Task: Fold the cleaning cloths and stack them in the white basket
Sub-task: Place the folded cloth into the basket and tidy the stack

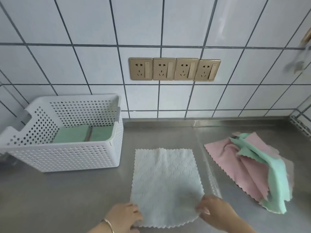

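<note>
Hands, left (125, 216) and right (213, 210), pinch pale cloth's (165, 184) near corners.

A pale blue cloth (165, 185) lies flat on the steel counter (67, 199) — the left hand (125, 216) and right hand (213, 210) pinch its near corners. Folded green cloths (82, 134) sit in the white basket (64, 157); a pink-and-green pile (252, 167) lies to the right.
</note>
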Demonstrator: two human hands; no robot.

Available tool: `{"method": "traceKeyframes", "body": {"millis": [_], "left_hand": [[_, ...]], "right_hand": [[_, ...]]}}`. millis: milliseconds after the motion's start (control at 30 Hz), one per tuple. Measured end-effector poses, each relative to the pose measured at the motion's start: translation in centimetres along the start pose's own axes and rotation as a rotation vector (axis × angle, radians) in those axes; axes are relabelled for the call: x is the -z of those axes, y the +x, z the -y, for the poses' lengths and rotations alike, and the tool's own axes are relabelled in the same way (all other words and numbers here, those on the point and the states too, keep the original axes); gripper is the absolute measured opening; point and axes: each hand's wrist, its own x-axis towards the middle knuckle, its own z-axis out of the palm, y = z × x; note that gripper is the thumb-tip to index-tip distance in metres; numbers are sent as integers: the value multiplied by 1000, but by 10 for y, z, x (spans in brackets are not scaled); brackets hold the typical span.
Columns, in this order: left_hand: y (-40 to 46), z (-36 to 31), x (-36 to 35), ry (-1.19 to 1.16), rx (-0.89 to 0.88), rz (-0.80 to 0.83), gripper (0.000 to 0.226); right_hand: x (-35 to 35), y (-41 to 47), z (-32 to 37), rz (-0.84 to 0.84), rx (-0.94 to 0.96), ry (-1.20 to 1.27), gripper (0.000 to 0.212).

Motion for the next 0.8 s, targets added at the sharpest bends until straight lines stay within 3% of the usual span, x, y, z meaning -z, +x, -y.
{"method": "traceKeyframes", "body": {"millis": [67, 133, 167, 300, 433, 567, 667, 800], "left_hand": [[0, 2, 4, -14, -4, 34, 26], [6, 1, 16, -195, 59, -22, 34], [11, 2, 23, -297, 139, -25, 28], [54, 21, 46, -719, 609, -129, 15], [97, 44, 56, -1033, 978, -296, 23], [129, 67, 50, -1039, 1137, -417, 21], [144, 72, 42, -866, 1154, -339, 33], [155, 74, 35, -735, 1199, -254, 26]], "right_hand": [[2, -1, 3, 140, -24, 12, 53], [6, 5, 3, 178, -74, 141, 74], [7, 12, 0, 156, -111, 230, 72], [26, 54, -1, -41, -389, 485, 22], [41, 98, -12, -193, -570, 581, 24], [47, 130, -16, -238, -660, 624, 15], [45, 143, -19, -220, -698, 610, 20], [37, 155, -22, -247, -736, 579, 35]]}}
